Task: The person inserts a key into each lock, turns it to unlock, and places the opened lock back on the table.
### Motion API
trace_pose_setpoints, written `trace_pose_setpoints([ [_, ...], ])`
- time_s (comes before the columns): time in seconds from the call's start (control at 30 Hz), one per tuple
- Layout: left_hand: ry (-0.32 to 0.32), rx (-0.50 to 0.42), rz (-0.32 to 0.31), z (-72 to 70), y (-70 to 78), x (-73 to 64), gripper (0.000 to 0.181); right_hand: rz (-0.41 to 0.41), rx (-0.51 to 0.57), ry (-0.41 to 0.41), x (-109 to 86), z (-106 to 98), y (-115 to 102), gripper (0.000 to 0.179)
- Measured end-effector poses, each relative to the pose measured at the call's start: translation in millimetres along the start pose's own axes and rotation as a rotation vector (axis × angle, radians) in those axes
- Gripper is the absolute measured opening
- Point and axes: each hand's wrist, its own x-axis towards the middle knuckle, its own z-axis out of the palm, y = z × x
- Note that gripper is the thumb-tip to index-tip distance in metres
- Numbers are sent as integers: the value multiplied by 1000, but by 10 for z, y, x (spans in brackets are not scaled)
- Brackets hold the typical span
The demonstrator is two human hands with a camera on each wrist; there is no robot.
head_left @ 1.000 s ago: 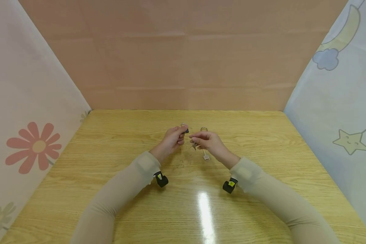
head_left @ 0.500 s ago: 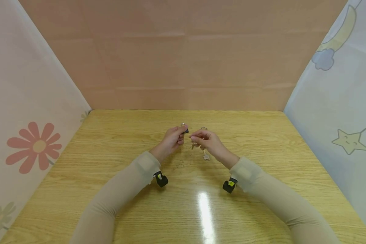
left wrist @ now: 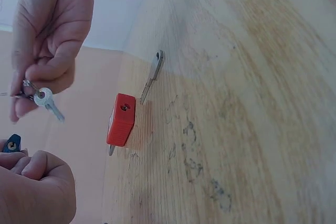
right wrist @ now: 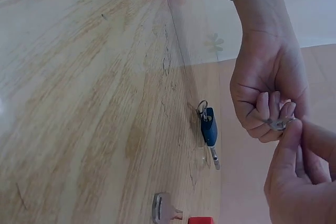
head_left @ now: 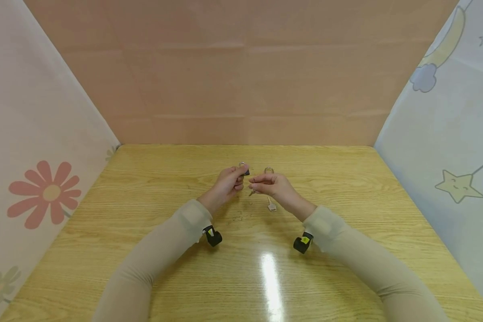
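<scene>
My left hand (head_left: 226, 183) grips a small dark blue padlock (left wrist: 12, 144), its keyhole turned toward my right hand and its shackle pointing away. My right hand (head_left: 277, 187) pinches a key between thumb and forefinger, its thin blade pointing left. From the same small ring a second silver key (left wrist: 50, 104) dangles below the fingers. A narrow gap separates the hands in the head view. Beyond the right hand, a red padlock (left wrist: 122, 120) stands on the table. A larger loose key (head_left: 271, 207) lies nearer to me.
Another blue padlock (right wrist: 209, 128) with a key ring (right wrist: 202, 108) is on the wooden table (head_left: 177, 165), mostly hidden behind my left hand in the head view. A brown backdrop (head_left: 241, 80) and patterned side panels (head_left: 459, 134) border the table.
The right thumb and fingers have shifted slightly left and turned the keys; the dangling key now slants toward the left hand. My left hand stays still with the blue padlock.
</scene>
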Motion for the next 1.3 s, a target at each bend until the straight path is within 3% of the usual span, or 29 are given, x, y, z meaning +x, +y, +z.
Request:
trace_pose_setpoints([
  [0.27, 2, 11, -3, 12, -26, 10, 30, 23, -5, -8, -6, -43, 48, 30],
  [0.47, 2, 14, 0, 10, -38, 16, 28, 100, 24, 28, -10, 0, -2, 33],
  [0.7, 0, 31, 9, 23, -35, 9, 28, 127, 5, 68, -1, 30, -4, 18],
  [0.83, 0, 27, 7, 30, -30, 7, 29, 131, -14, 73, -8, 44, -13, 19],
  [1.0, -1, 29, 12, 33, -28, 12, 36, 130, -18, 58, 3, 39, -17, 32],
  [1.3, -24, 23, 11, 27, -20, 8, 35, 113, 56, -20, 53, 33, 5, 34],
])
